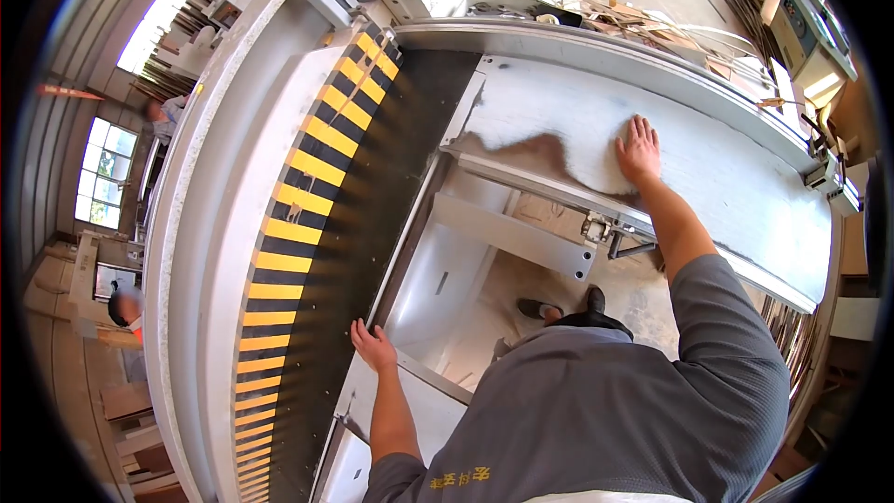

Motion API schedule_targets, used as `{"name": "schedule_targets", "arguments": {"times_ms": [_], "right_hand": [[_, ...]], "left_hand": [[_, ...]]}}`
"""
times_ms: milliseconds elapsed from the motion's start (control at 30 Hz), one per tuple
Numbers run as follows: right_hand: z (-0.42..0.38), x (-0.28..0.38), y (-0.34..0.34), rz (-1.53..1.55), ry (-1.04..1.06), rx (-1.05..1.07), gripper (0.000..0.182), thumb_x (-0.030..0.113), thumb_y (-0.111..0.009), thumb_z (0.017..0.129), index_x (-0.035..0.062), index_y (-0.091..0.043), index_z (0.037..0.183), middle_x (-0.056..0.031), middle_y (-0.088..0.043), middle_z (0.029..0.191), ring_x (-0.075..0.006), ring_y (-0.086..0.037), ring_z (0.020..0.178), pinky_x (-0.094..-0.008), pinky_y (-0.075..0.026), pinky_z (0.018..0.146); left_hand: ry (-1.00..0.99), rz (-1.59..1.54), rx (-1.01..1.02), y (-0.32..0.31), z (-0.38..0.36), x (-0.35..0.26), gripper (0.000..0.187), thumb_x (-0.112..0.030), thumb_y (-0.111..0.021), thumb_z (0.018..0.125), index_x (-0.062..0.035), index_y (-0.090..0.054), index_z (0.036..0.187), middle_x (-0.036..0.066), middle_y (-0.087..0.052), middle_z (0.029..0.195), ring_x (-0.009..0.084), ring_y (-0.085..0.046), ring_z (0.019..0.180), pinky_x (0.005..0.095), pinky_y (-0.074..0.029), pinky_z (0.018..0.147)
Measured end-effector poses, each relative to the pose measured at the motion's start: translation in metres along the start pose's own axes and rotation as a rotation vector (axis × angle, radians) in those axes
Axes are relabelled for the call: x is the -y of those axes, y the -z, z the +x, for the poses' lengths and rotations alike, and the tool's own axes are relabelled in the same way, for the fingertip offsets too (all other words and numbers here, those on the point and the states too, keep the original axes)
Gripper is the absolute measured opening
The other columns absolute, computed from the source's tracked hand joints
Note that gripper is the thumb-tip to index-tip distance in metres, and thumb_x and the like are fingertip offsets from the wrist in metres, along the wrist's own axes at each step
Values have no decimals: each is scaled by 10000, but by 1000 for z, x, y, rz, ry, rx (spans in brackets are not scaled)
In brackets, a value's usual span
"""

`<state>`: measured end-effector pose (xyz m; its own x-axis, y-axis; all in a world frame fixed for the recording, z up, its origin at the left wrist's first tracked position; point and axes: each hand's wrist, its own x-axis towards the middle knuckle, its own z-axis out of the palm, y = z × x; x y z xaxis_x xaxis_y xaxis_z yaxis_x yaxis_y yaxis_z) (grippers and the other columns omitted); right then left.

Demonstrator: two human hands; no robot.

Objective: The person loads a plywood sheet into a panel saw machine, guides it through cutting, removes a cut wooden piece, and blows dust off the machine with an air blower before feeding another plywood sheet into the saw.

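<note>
My right hand (639,151) lies flat, fingers stretched out, on the worn metal side table (717,163) of a large machine. A brown bare patch (535,156) shows in the table's pale surface to the left of that hand. My left hand (373,346) rests with its fingers apart at the near edge of the dark machine bed (372,214). Neither hand holds anything. Beyond the bed runs a long guard with yellow and black stripes (303,196).
A flat metal arm (512,235) spans the open gap between table and bed, above my shoes (559,307). A raised metal rail (596,48) borders the table's far side, with wood offcuts (643,23) behind it. Two people (126,307) are beyond the machine at left.
</note>
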<state>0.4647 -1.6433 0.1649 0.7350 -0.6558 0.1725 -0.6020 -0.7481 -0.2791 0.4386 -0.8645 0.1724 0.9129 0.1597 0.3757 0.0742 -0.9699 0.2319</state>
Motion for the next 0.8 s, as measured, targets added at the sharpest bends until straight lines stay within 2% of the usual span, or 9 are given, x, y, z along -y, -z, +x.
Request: {"name": "schedule_targets", "arguments": {"times_ms": [133, 233, 800], "right_hand": [[-2, 3, 9, 1, -4, 23, 723, 431, -481, 1084, 32, -331, 1668, -128, -282, 1767, -281, -194, 1653, -420, -140, 1354], [-1, 0, 0, 28, 19, -52, 721, 436, -509, 1063, 23, -379, 1639, -139, -332, 1743, -295, -254, 1631, -443, -176, 1344], [-3, 2, 6, 1, 8, -11, 718, 423, -504, 1074, 37, -352, 1660, -123, -307, 1757, -281, -230, 1641, -427, -158, 1351]], "left_hand": [[7, -7, 0, 1, 0, -1, 487, -183, -650, 1014, -33, -560, 1468, 166, -495, 1587, 396, -445, 1467, 494, -378, 1224], [6, -12, -4, 0, 1, 0, 483, -184, -649, 1016, -32, -563, 1466, 162, -501, 1584, 393, -448, 1465, 493, -381, 1222], [16, 40, -3, -1, 1, 2, 477, -229, -642, 1029, -71, -564, 1472, 116, -508, 1593, 365, -449, 1475, 502, -382, 1204]]}}
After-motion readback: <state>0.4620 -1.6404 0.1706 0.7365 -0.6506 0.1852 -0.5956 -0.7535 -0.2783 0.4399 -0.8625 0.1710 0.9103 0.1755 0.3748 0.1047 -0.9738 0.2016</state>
